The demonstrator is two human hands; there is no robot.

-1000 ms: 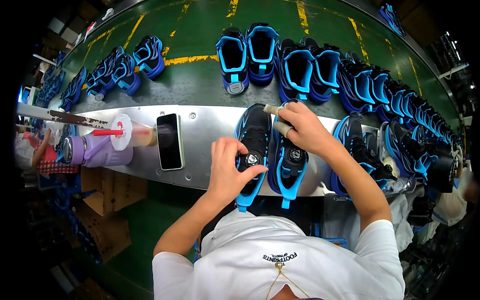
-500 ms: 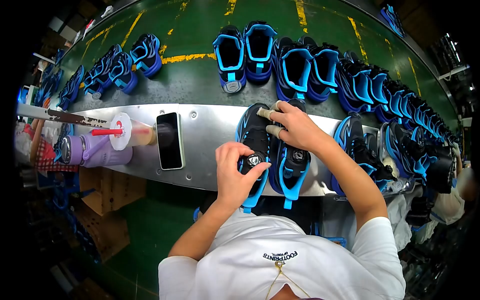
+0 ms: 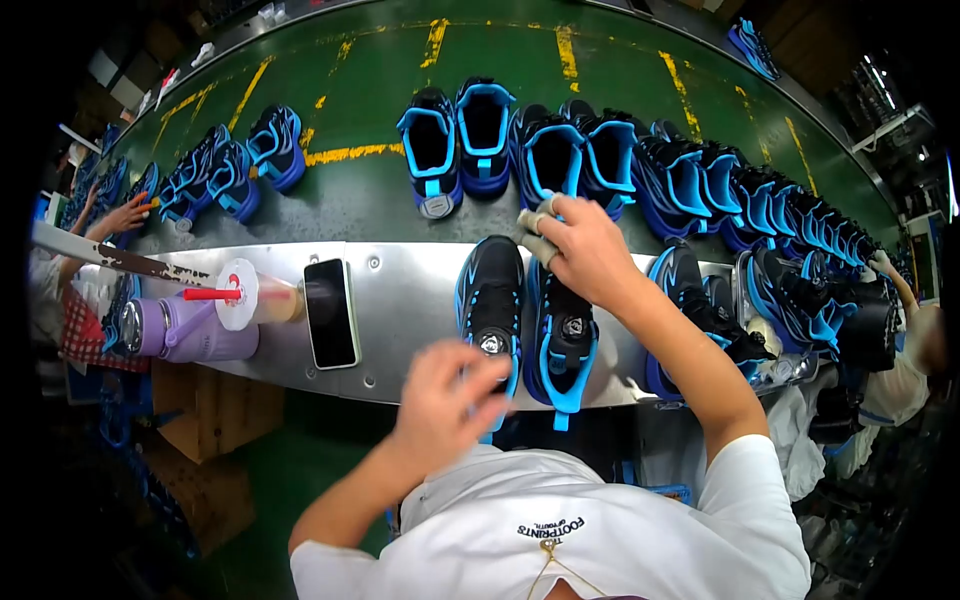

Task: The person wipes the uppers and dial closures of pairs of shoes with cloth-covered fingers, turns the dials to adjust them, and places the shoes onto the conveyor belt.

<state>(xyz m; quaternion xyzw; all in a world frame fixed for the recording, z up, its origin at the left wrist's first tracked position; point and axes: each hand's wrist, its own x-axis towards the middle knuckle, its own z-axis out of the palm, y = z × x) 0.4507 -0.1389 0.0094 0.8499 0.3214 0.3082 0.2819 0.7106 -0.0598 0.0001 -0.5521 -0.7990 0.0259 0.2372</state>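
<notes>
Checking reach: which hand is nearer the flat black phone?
Left. The left hand is right of the phone, lower in view; the right hand is farther right, by a black-and-blue shoe.

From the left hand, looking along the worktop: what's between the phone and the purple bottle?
A cup with a white lid and red straw stands between the phone and purple bottle, as the head view shows.

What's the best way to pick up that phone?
I'd grip the phone by its two long edges, around the middle, coming from above. It lies flat, screen up, on the metal surface, and it's slim and oblong. The drink cup crowds its left edge.
</notes>
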